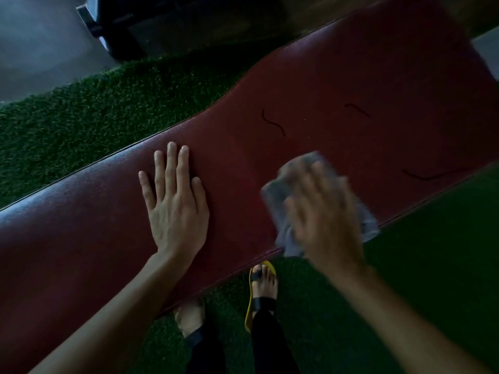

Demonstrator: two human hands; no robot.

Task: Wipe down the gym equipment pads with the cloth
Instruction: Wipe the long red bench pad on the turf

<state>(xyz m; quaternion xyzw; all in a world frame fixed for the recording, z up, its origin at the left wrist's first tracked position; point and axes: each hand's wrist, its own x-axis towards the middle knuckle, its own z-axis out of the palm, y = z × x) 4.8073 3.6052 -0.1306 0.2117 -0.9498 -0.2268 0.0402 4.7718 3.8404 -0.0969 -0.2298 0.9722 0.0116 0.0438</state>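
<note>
The right hand (pixel 321 211), nearest the camera with its forearm, is pressing a grey cloth (pixel 280 195) onto the red pad (pixel 351 85); its grip is holding the cloth bunched under palm and fingers. Blur on hand and cloth suggests a wiping stroke. The cloth is lying on the pad's near edge, one corner hanging just over it. The left hand (pixel 175 209) is lying flat, fingers spread, holding nothing, likely bracing the person over the pad.

The cloth is looking thin, soft and crumpled. The pad is looking like grained vinyl, long, with wavy piped edges and several dark curved marks (pixel 272 122), perhaps cracks. Green turf (pixel 94 109) is surrounding it, coarse and tufted, with a sandalled foot (pixel 264 290) just below the pad's edge.
</note>
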